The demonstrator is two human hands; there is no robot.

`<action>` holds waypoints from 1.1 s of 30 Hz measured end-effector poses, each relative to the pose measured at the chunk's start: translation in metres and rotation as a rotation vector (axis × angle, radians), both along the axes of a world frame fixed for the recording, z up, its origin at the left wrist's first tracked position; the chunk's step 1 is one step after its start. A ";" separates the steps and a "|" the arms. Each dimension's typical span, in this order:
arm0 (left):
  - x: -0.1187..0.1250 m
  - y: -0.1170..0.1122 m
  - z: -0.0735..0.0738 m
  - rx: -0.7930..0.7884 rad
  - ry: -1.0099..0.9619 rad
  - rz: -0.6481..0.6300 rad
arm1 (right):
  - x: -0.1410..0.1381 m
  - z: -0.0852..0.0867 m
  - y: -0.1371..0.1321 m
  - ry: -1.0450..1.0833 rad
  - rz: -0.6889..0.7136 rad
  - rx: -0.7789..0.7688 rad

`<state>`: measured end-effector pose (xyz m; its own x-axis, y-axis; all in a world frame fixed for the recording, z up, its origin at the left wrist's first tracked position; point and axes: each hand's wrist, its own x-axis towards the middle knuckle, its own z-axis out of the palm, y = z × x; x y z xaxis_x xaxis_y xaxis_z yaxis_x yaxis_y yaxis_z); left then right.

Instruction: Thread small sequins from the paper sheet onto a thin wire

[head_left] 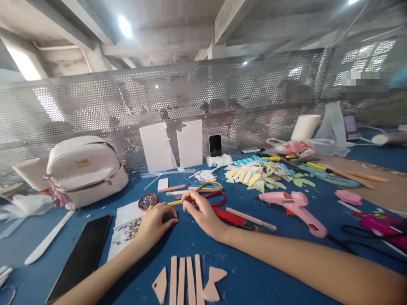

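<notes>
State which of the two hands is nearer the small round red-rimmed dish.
The left hand: it sits right beside the dish, while the right hand is farther off, by the scissors with red and yellow handles.

So, quick rundown of the person here: just the two arms are in the shot, bare all the way from the hands to where the frame cuts them off. The left hand [154,224] and right hand [203,214] are both small-ish looking, with slender fingers and softly rounded backs. Wrists are slim and bare too. The left forearm [117,264] is pretty narrow and smooth in outline; the right forearm [286,250] shows more of its length and gets noticeably thicker toward the picture's edge. Nails are honestly too small and blurry to make out.
</notes>
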<state>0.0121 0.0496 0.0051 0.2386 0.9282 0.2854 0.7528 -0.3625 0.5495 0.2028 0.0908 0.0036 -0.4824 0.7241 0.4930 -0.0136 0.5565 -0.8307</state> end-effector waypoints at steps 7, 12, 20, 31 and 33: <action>0.001 0.004 -0.003 -0.020 -0.002 -0.025 | -0.002 0.001 -0.001 -0.008 0.027 0.011; -0.003 0.003 -0.001 -0.010 -0.012 -0.023 | -0.002 0.002 -0.001 -0.026 0.039 0.011; -0.006 0.004 -0.005 -0.023 -0.103 -0.017 | -0.001 0.000 -0.001 -0.057 0.039 0.017; 0.004 -0.032 0.001 -0.098 -0.420 0.072 | 0.002 0.005 -0.004 -0.068 0.017 0.010; 0.005 -0.041 0.000 -0.138 -0.463 0.072 | 0.002 0.006 -0.006 -0.080 0.025 -0.004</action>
<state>0.0167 0.0089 0.0046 0.0494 0.9744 0.2193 0.4381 -0.2184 0.8720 0.2047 0.0846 0.0094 -0.5376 0.7133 0.4496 0.0389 0.5536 -0.8319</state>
